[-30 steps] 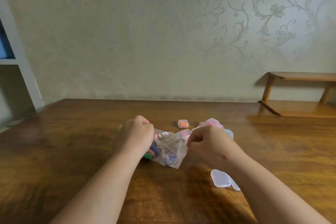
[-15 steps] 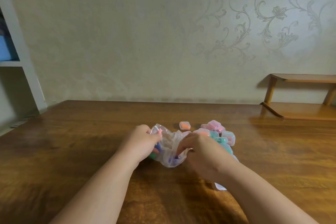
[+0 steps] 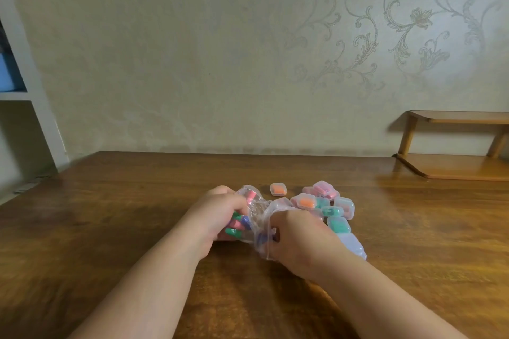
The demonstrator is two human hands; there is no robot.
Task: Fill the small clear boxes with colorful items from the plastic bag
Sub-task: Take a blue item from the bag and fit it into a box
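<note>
The counter (image 3: 110, 228) in front of me is dark, glossy wood with a strong grain. Near its middle lies the crumpled plastic bag (image 3: 257, 210), with pink, green and blue pieces showing through it. Just to its right sits a cluster of small clear boxes (image 3: 325, 206) holding orange, pink and green pieces, some resting on others. A lone box (image 3: 278, 189) with orange inside stands apart, beyond the bag. An empty clear box (image 3: 354, 246) lies at the cluster's near edge. A low wooden shelf (image 3: 454, 165) stands at the far right.

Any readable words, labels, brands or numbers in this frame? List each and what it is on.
None can be read.
The plastic bag, filled clear boxes and empty clear box show no print.
The wallpaper has only a floral scroll pattern.
</note>
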